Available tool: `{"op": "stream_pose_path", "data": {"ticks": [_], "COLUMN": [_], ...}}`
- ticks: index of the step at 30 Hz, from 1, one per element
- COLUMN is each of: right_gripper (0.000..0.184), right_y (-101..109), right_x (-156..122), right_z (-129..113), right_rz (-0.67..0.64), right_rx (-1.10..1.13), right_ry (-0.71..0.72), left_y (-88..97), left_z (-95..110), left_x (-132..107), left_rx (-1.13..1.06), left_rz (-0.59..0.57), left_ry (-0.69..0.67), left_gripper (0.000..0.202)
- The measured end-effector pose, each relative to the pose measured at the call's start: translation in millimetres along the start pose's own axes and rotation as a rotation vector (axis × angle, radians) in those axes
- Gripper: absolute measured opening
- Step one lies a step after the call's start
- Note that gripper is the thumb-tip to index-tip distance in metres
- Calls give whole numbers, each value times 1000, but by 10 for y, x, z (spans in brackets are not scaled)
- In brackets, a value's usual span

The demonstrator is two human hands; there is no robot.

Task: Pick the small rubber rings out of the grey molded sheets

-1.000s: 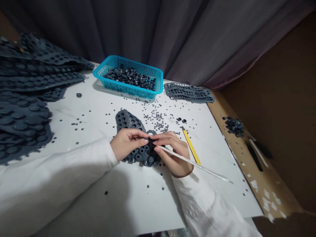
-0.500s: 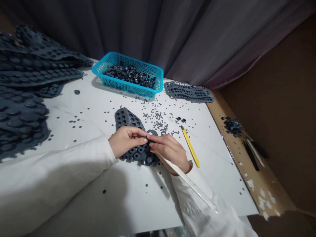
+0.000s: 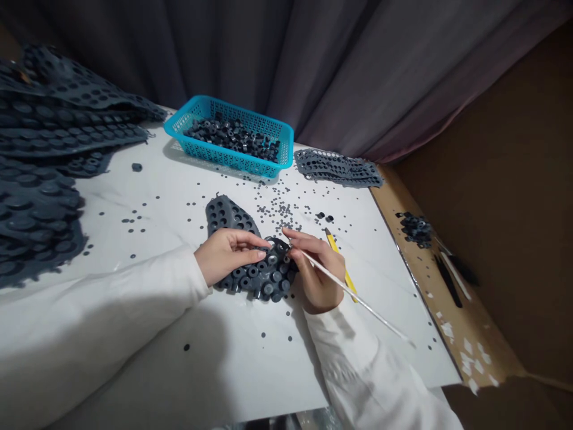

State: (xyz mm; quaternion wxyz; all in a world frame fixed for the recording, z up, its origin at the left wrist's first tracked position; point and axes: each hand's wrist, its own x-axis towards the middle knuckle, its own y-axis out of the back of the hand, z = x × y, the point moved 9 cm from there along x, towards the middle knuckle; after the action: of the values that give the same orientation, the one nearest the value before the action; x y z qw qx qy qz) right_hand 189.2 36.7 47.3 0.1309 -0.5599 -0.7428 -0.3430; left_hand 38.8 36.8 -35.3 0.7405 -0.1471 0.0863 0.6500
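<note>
A dark grey rubber sheet (image 3: 228,214) of moulded round pieces lies bent on the white table. At its top half show round hollows; its lower half bears several small ring-shaped plugs. My left hand (image 3: 226,254) rests over the sheet's left side, thumb and forefinger closed on its folded edge. Just right of it, my right hand (image 3: 320,269) grips a thin pale rod (image 3: 358,298), its fingertips by the sheet's right edge. The rod slants down across my wrist toward the lower right. Its working tip is hidden among my fingers.
A blue basket (image 3: 228,158) of small dark pieces stands at the back. Stacked rubber sheets (image 3: 36,209) lie left, a perforated strip (image 3: 338,168) back right. A yellow pen-like tool (image 3: 335,245) lies behind my right hand. Small dark discs are scattered about; a dark pile (image 3: 415,230) sits right.
My right hand has shifted right, away from my left fingertips, and turned, so the rod now stands clear of the sleeve. My left hand keeps its place on the sheet.
</note>
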Motion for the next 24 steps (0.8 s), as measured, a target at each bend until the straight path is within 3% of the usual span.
{"op": "stream_pose_path", "data": {"ticks": [8, 14, 24], "right_gripper": [14, 11, 17], "right_y": [-167, -180, -197], "right_x": [63, 51, -7], "right_z": [-82, -83, -172], "right_rz": [-204, -215, -209], "right_rx": [65, 41, -79], "right_ry": [37, 47, 250], "left_y": [-14, 8, -25], "left_z": [11, 12, 33], "left_x": [12, 6, 9], "left_rx": [-73, -45, -61], "left_rz": [19, 38, 0], "left_ry": [20, 20, 13], "left_gripper": [19, 21, 29]}}
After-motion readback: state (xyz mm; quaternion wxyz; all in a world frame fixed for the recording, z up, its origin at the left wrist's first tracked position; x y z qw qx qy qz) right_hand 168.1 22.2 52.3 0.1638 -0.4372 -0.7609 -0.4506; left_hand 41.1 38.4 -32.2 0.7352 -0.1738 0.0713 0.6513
